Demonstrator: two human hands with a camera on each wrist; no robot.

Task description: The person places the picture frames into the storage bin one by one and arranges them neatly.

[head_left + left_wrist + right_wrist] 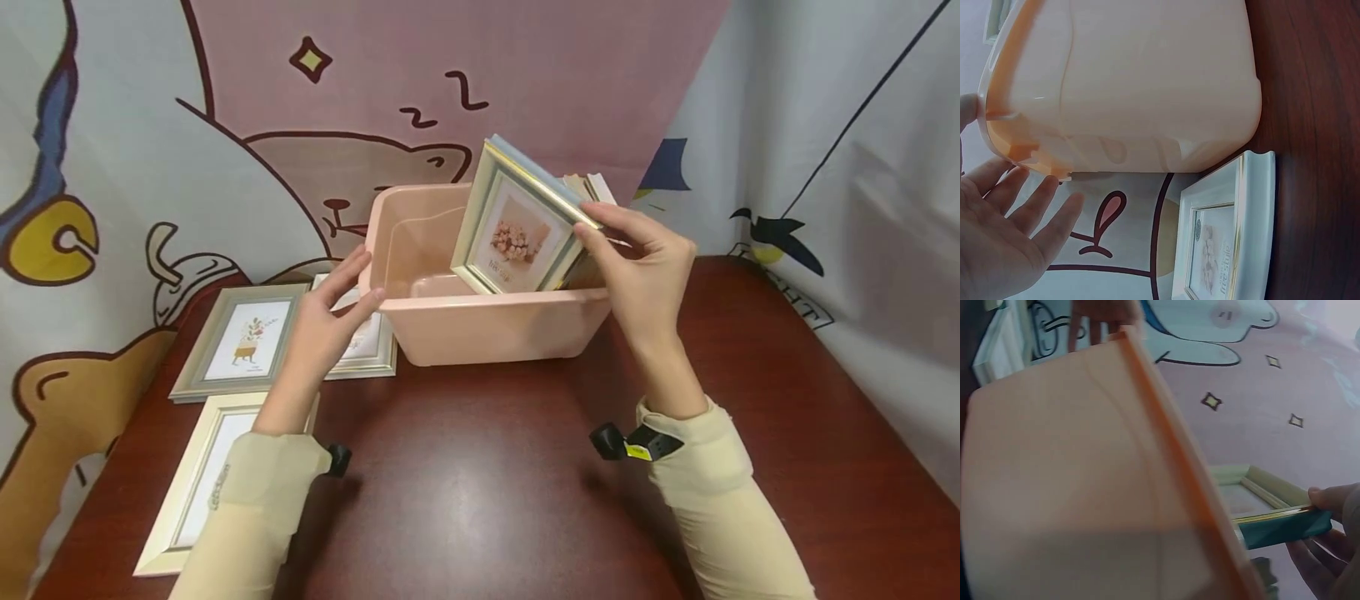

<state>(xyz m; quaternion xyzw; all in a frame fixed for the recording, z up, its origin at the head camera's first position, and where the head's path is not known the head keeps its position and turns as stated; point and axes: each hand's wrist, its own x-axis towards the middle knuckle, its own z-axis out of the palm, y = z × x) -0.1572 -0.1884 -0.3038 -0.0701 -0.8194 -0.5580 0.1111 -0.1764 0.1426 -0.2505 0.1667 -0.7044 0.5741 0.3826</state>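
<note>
reddish-brown table (480,483) under pink bin (495,329), cartoon backdrop (562,75) behind

L hand (324,321) spread, R hand (647,257) in pinch

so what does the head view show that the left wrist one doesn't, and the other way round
Head only: the right hand pinching a blossom-picture frame, plus the potted-plant frame and the cream frame at front left.
Left wrist only: the palm side of the left hand and readable "free style" lettering on the frame beside the tub.
Both: the tub, the left hand at its rim, that frame, the table.
</note>
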